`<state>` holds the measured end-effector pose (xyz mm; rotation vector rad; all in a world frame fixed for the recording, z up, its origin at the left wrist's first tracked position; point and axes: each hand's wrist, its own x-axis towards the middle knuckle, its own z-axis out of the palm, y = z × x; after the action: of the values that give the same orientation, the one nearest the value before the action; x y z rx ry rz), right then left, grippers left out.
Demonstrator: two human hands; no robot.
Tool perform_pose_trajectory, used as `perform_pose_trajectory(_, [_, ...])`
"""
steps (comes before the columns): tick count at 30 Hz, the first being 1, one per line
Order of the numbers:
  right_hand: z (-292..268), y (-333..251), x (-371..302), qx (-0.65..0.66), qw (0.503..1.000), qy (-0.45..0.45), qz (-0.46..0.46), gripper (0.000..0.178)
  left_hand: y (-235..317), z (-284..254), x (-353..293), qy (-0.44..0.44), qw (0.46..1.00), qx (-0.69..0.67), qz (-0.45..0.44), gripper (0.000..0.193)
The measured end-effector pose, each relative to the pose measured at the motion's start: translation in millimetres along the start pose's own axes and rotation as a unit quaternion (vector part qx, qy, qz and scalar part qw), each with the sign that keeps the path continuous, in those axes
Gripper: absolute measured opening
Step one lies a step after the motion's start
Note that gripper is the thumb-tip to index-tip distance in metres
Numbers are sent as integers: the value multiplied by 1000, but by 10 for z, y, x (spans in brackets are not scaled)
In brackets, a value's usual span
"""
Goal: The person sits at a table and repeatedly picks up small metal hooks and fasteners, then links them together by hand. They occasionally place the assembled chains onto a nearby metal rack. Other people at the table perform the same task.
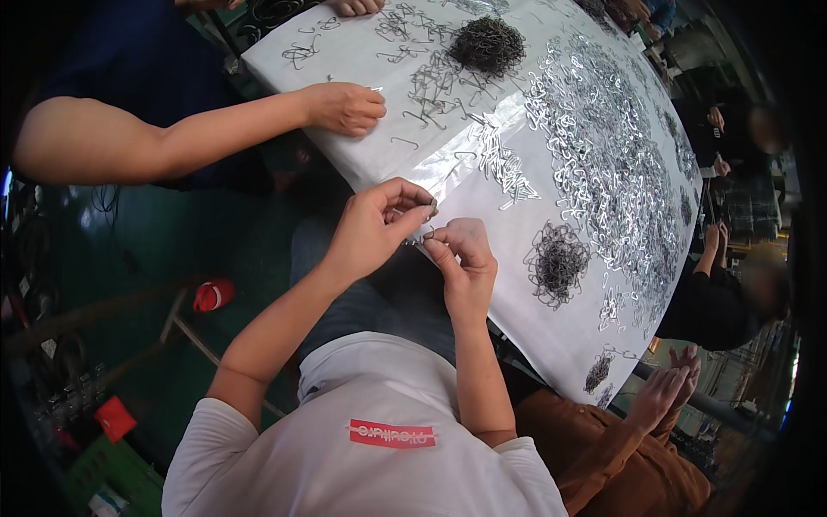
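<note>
Close together at the near edge of the white table (527, 258), my two hands are both closed in a pinch. Between thumb and fingertips, my left hand (376, 226) grips a small dark wire hook (433, 208), mostly covered by the fingers. My right hand (465, 256) pinches a small metal wire piece (428, 233) just below it; its full shape is hidden. Beyond my hands lies a loose group of shiny metal pieces (504, 168). A tangled heap of dark wire hooks (558, 265) sits to the right of my right hand.
A wide spread of shiny metal hooks (603, 155) covers the table's right side. Another dark heap (488, 46) stands at the far side. A co-worker's hand (346, 109) rests at the left; another person's hands (668, 388) are at lower right. A red object (214, 295) lies on the floor.
</note>
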<state>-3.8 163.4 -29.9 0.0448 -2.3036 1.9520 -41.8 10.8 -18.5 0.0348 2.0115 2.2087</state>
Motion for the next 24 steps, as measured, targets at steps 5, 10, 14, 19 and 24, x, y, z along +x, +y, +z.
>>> perform_pose_trajectory(5, [48,-20,3,-15,1000,3,-12,13,163,-51,-188,-18,998,44,27,14])
perform_pose_trajectory(10, [95,-29,16,-38,999,3,-18,13,131,-50,-231,15,995,52,85,16])
perform_pose_trajectory(14, [13,19,101,-25,997,-66,32,16,28,-43,-237,39,994,47,88,15])
perform_pose_trajectory(19, [-320,390,924,-122,991,-45,25,24,-43,-95,-279,43,993,68,86,16])
perform_pose_trajectory(24, [-349,783,2242,-330,940,9,84,32,-4,-104,-344,50,994,71,71,17])
